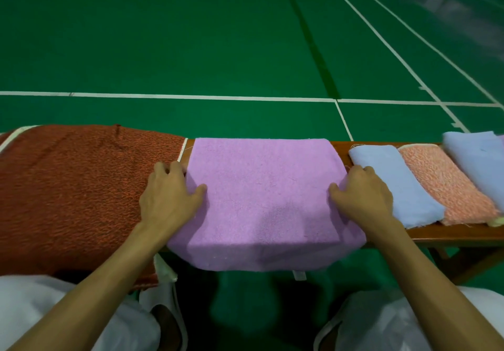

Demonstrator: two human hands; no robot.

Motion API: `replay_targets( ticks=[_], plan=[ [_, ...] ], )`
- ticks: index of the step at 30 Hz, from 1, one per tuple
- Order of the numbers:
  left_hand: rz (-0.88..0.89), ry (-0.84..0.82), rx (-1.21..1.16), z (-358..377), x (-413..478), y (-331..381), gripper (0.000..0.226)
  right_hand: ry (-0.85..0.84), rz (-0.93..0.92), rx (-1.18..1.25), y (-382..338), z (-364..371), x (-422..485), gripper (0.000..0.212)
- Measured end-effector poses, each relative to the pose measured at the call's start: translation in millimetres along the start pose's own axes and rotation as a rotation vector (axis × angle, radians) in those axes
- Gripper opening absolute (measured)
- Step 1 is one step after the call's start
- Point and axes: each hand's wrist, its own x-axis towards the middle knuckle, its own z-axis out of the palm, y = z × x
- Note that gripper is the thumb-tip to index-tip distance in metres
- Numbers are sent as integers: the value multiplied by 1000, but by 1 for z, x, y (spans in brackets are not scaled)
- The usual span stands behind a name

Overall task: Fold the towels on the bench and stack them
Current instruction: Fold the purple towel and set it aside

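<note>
Mid-frame, purple towel (pixel 261 200) draped across bench (pixel 463 234), near edge hanging over. Pinched at left edge by left hand (pixel 166 198), at right edge by right hand (pixel 365 195), fingers curled under, thumbs on top. At left of frame, rust towel (pixel 68 192); at right, folded blue towel (pixel 395 184) and orange towel (pixel 447 187).

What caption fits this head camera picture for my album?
Left hand and right hand grip a purple towel on the bench.

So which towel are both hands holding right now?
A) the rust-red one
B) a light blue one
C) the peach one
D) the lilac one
D: the left hand and the right hand each hold a side edge of the lilac towel, which lies across the bench beside the rust-red towel.
</note>
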Motion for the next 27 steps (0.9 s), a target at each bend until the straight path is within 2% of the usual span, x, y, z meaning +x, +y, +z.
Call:
replay_targets(
  ticks=[2,4,8,10,12,14,16,18,20,23,27],
  plan=[
    [19,2,-64,-1,0,2,38,-12,-13,61,1,0,0,25],
    [48,9,-128,2,1,4,18,-23,-28,107,-1,1,-2,18],
    [121,4,-257,7,4,3,18,-3,-90,180,0,6,-1,18],
    [96,-64,-425,2,7,5,17,-9,-86,326,2,4,3,17],
    [-5,-179,-605,-8,9,7,15,-73,-38,556,6,-1,5,15],
    [-100,-337,-789,-19,12,6,32,-223,-25,772,10,-10,2,38],
    [-90,-500,-912,-29,14,1,52,-394,-109,926,18,-19,1,64],
    [-15,-590,-897,-40,17,-7,55,-486,-181,985,26,-29,1,62],
    [31,-583,-849,-49,19,-17,48,-460,-209,979,31,-37,1,51],
    [60,-485,-777,-60,20,-29,39,-337,-244,964,38,-47,-3,37],
    [141,-313,-676,-73,10,-27,31,-144,-362,789,45,-62,-6,32]
  ],
)
